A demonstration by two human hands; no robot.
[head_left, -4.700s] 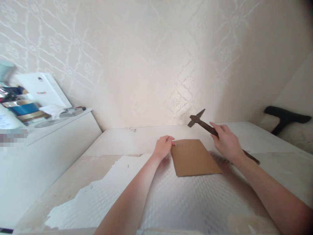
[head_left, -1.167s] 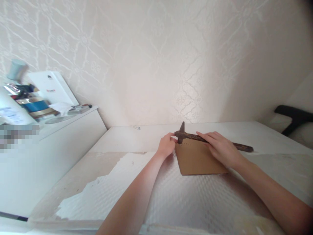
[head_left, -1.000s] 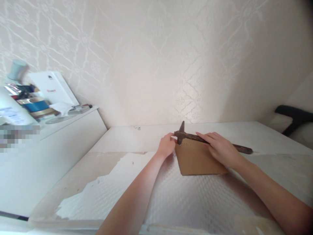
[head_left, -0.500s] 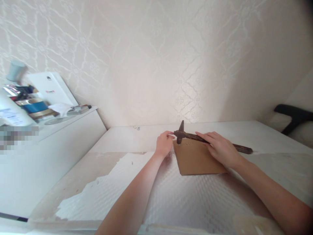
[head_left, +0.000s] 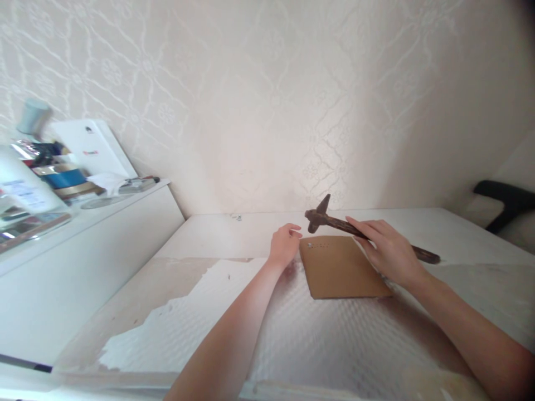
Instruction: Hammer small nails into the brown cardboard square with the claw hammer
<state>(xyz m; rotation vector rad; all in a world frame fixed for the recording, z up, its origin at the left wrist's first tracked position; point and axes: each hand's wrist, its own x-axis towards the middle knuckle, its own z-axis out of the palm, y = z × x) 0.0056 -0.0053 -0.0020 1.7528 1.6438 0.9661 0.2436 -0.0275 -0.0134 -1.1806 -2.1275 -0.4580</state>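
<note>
My right hand [head_left: 387,248] is closed round the dark wooden handle of a hammer [head_left: 321,217]. The hammer's head is raised above the far left corner of a brown piece of cardboard [head_left: 346,270]. A row of small marks runs along the board's far edge, and a tiny shiny piece of metal [head_left: 310,245], perhaps a nail, shows near its left end. Beside that corner is my left hand [head_left: 286,245], its fingers loosely curved and apart with nothing visible in them. Whether it touches the board's edge I cannot tell.
The board lies on a textured white sheet [head_left: 167,328] with a ragged left edge, over a white tabletop. Several small metal bits [head_left: 237,217] lie by the wall. At left, a white cabinet [head_left: 104,234] bears a white box [head_left: 94,147] and tape rolls. A black chair part [head_left: 505,195] stands at right.
The hammer head has lifted off the board's far corner, uncovering the shiny bit. My left fingers have loosened slightly. The whole view has shifted a little.
</note>
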